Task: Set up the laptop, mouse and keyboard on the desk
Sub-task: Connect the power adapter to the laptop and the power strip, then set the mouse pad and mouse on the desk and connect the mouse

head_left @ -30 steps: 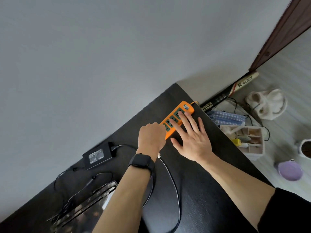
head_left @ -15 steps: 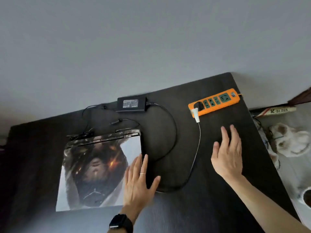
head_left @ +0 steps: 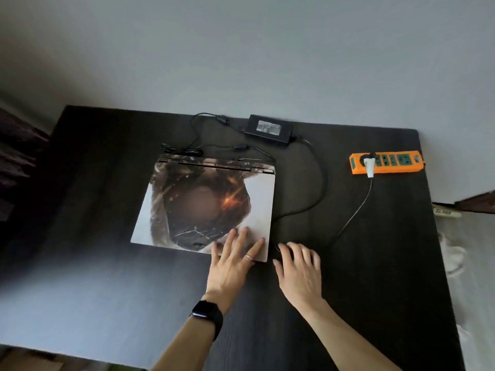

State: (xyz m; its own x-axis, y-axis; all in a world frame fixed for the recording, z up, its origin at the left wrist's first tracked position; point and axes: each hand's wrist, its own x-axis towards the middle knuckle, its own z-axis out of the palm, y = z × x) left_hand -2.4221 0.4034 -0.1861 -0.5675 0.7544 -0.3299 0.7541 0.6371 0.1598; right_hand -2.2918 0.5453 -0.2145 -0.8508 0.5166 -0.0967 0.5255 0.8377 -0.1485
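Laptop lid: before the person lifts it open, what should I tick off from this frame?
1. Laptop lies flat on the desk, lid closed: ok.
2. Left hand has fingers on the lid's near right corner: ok.
3. Right hand is off the lid, beside it on the desk: ok.
4. White plug sits in the orange power strip: ok.
5. Power brick cable seated in the laptop: cannot tell.
6. Mouse and keyboard on the desk: not ok, none visible.

Black desk (head_left: 388, 277) against a plain grey wall (head_left: 241, 49), pale floor (head_left: 476, 263) perhaps wood-grained at right.
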